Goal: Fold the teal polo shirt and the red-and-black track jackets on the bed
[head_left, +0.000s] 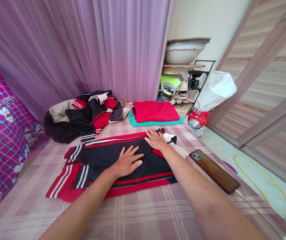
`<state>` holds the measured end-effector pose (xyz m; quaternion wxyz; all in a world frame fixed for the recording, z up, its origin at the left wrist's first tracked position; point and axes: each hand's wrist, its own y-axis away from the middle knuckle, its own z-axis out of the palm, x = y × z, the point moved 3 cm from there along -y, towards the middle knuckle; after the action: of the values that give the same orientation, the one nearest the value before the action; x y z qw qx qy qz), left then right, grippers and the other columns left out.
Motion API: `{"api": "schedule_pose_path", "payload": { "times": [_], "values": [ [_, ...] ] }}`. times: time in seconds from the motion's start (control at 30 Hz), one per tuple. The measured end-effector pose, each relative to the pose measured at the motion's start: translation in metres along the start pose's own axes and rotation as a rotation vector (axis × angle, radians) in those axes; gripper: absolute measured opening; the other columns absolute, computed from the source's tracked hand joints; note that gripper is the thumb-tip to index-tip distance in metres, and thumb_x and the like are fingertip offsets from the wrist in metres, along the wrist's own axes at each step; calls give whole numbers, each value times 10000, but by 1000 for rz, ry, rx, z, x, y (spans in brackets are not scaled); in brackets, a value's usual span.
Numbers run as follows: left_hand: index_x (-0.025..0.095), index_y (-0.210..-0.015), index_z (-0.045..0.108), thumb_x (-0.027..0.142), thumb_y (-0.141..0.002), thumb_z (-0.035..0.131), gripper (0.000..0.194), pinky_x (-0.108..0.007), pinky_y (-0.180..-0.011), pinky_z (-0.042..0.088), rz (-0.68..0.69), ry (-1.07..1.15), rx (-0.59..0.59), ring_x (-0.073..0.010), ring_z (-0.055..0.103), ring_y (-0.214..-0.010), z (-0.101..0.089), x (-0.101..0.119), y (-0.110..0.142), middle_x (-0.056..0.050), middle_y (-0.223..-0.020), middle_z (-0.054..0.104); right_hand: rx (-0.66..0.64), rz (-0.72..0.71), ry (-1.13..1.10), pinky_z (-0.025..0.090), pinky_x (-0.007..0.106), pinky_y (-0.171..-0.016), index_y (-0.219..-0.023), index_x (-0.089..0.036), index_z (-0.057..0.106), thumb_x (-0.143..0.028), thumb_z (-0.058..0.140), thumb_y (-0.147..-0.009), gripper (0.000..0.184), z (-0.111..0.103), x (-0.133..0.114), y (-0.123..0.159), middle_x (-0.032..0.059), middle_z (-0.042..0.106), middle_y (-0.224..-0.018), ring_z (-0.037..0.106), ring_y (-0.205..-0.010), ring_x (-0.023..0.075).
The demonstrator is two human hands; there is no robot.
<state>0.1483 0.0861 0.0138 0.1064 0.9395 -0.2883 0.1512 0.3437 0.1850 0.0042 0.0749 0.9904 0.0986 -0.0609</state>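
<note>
A navy and red jacket with white stripes (100, 166) lies spread on a checked pink bedsheet (143, 213). My left hand (128, 162) rests flat on its dark middle, fingers spread and open. My right hand (156, 139) presses flat on the jacket's far edge, fingers stretched out, next to a white collar part (170, 137). Neither hand grips anything.
A heap of unfolded dark and red clothes (83, 116) lies behind. A folded red garment (155, 111) sits on a teal one (155, 122). A phone (214, 170) lies at the bed's right edge. A shoe rack (183, 86), white bag (215, 88) and purple curtain (83, 46) stand beyond.
</note>
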Motion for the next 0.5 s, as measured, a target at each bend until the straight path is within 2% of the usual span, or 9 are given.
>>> {"api": "schedule_pose_path", "payload": {
  "times": [0.1,0.17,0.2,0.27,0.33,0.43,0.5],
  "values": [
    [310,-1447,494,553,-999,223,576,-516,-1212,204,-40,-56,136,-241,311,-1477,-17,-29,8,-42,-1570,418,108,-17,-16,167,461,-1199,-1547,-175,337,-477,187,-1024,622,-11,-10,5,115,265,-1630,220,-1498,235],
    [277,-1450,498,547,-990,274,578,-543,-1217,159,-172,-222,261,-276,318,-1471,-29,-59,19,-68,-1557,435,183,-86,-16,125,461,-1207,-1555,-214,323,-491,187,-1024,614,-13,-17,11,94,233,-1643,186,-1509,226],
    [261,-1454,495,554,-978,315,587,-574,-1212,134,-262,-305,297,-305,308,-1473,-33,-74,26,-89,-1562,424,170,-118,-15,101,474,-1209,-1558,-243,313,-504,189,-1023,609,-11,-18,13,77,213,-1650,162,-1515,224],
    [243,-1471,473,581,-956,359,627,-637,-1186,126,-440,-395,291,-349,295,-1473,-35,-101,39,-123,-1571,400,71,-135,-7,81,506,-1208,-1560,-290,302,-537,204,-1016,605,-2,-16,16,53,188,-1658,135,-1522,229],
    [246,-1504,418,602,-951,348,661,-657,-1169,151,-547,-401,239,-351,279,-1480,-33,-117,49,-132,-1586,369,-11,-99,11,82,524,-1204,-1560,-298,295,-554,224,-1010,611,4,-13,16,59,190,-1658,130,-1523,237],
    [255,-1536,348,614,-955,320,683,-633,-1176,159,-580,-382,198,-326,250,-1495,-30,-120,53,-129,-1608,326,-26,-24,17,89,530,-1202,-1553,-254,323,-545,235,-1011,622,-1,-18,16,97,203,-1651,146,-1519,248],
    [258,-1538,345,621,-953,320,689,-623,-1182,148,-584,-380,198,-323,246,-1497,-29,-118,52,-132,-1611,318,25,0,-14,99,536,-1198,-1547,-233,342,-526,215,-1017,619,-12,-34,18,114,216,-1646,169,-1513,255]
  ]
}}
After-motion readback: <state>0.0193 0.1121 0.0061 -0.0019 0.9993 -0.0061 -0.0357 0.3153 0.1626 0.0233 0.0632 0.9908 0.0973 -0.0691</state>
